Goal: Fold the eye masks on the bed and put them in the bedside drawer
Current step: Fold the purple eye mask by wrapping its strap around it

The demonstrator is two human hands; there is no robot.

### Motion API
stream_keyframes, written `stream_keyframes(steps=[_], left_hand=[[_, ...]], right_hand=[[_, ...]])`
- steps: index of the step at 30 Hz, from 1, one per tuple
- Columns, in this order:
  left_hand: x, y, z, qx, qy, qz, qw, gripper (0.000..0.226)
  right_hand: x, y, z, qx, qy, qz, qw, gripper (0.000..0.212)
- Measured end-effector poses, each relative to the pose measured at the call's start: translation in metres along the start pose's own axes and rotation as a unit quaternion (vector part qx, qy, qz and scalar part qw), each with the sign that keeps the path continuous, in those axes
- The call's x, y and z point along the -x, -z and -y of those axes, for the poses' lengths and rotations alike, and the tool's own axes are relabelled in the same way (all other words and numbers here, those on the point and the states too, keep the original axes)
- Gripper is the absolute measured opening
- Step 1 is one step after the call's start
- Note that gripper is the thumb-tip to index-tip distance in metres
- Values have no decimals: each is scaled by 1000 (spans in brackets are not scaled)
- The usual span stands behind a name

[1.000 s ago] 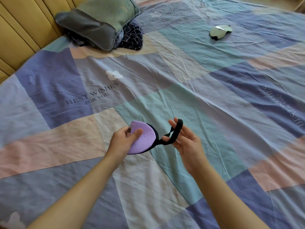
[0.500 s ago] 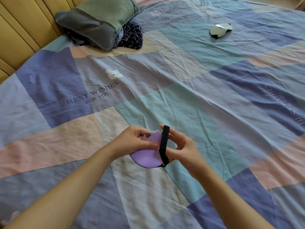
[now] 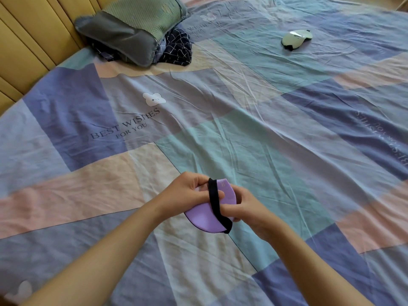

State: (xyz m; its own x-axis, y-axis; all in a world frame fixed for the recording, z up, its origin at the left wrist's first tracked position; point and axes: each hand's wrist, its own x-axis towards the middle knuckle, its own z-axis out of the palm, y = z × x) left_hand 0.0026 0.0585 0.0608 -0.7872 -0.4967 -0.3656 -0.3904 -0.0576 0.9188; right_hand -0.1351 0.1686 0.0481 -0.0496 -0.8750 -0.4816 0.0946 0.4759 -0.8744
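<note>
A purple eye mask (image 3: 204,218), folded in half, is held just above the bed between both hands. Its black strap (image 3: 215,202) runs across the folded mask from top to bottom. My left hand (image 3: 185,192) grips the mask's left side with fingers under the strap. My right hand (image 3: 247,208) holds the right side, thumb pressed near the strap. A second eye mask (image 3: 297,38), pale green with a dark edge, lies flat far off at the upper right of the bed. No drawer is in view.
The patchwork bedsheet (image 3: 254,133) covers the whole view. A green and grey pillow (image 3: 132,25) rests on dark checked fabric (image 3: 176,48) at the upper left, against the yellow padded headboard (image 3: 28,40).
The strap, which my right hand held out to the right a second ago, now lies wrapped across the folded purple mask. Both hands have come together on it.
</note>
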Motion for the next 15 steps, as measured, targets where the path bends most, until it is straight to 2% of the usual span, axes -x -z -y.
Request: stream_keyframes(steps=[2, 6, 9, 11, 15], left_hand=[[1, -3, 1, 44, 5, -13, 999, 14], [-3, -8, 2, 162, 22, -89, 983, 14], [-4, -10, -1, 123, 1, -77, 989, 22], [-4, -10, -3, 73, -8, -75, 994, 17], [-8, -4, 4, 35, -8, -137, 990, 17]], right_hand=[[0, 2, 0, -14, -12, 2, 1000, 38], [2, 1, 0, -25, -3, -17, 1000, 29], [4, -1, 3, -34, 11, -16, 999, 29], [5, 1, 4, -42, 26, -18, 999, 24], [6, 1, -2, -74, 62, -77, 992, 17]])
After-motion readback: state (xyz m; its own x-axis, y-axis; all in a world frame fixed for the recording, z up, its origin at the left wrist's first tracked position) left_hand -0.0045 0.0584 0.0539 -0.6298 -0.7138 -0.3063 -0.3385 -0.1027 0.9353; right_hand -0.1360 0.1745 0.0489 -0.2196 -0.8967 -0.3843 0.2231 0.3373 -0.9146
